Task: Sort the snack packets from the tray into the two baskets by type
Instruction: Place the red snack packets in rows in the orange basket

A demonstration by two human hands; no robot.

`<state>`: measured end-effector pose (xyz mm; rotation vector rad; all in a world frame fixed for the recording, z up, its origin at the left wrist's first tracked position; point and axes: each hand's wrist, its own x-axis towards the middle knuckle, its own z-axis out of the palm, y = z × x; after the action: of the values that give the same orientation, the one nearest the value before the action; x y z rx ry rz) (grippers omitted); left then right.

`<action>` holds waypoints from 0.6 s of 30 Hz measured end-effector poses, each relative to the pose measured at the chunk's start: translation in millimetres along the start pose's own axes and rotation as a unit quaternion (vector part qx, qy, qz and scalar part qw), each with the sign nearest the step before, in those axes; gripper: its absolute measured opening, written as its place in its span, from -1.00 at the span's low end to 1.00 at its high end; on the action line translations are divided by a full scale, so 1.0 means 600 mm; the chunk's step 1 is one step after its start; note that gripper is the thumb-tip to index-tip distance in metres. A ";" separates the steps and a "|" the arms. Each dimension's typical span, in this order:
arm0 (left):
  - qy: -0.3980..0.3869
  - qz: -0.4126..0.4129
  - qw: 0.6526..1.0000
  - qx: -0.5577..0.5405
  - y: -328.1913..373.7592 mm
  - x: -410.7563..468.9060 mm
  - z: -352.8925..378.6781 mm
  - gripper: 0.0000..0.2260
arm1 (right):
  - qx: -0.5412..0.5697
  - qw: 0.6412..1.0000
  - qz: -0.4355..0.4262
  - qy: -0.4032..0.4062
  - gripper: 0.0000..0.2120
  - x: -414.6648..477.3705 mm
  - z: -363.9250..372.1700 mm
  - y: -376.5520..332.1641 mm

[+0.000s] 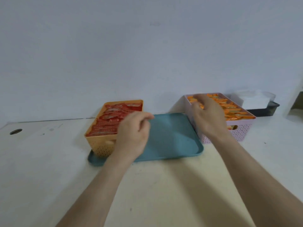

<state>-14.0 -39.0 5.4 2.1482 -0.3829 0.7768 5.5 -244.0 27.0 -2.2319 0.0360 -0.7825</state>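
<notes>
A teal tray (172,138) lies on the table between two baskets, and its visible surface is bare. The orange basket (100,145) on the left is full of red snack packets (113,118); its near corner rests on the tray. The pink basket (239,131) on the right holds orange snack packets (234,110). My left hand (132,133) hovers over the tray's left part beside the orange basket, fingers curled, nothing visible in it. My right hand (208,112) reaches over the pink basket's near-left corner, fingertips among the orange packets; a grip on one cannot be made out.
A black container (268,110) with white tissues (252,99) stands behind the pink basket at the right. A round cable hole (15,131) sits in the tabletop at far left. A pale wall closes off the back.
</notes>
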 end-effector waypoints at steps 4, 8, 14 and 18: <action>-0.153 -0.088 0.981 -0.076 0.073 0.002 0.124 -0.76 | -0.081 0.993 0.079 0.044 -0.61 0.026 -0.071 0.093; -0.214 -0.227 0.927 -0.208 0.120 0.011 0.191 -0.87 | -0.012 0.980 0.192 0.043 -0.46 0.032 -0.087 0.152; -0.196 -0.315 0.893 -0.256 0.136 0.021 0.280 -0.72 | 0.201 0.921 0.331 0.047 -0.60 0.049 -0.100 0.236; -0.190 -0.322 0.897 -0.236 0.141 0.021 0.289 -0.67 | 0.182 0.920 0.348 -0.006 -0.69 0.049 -0.101 0.258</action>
<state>22.4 -226.8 -21.4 1.7739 -0.0256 -0.1163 28.5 -401.6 -29.2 -1.6856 0.5956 -0.3399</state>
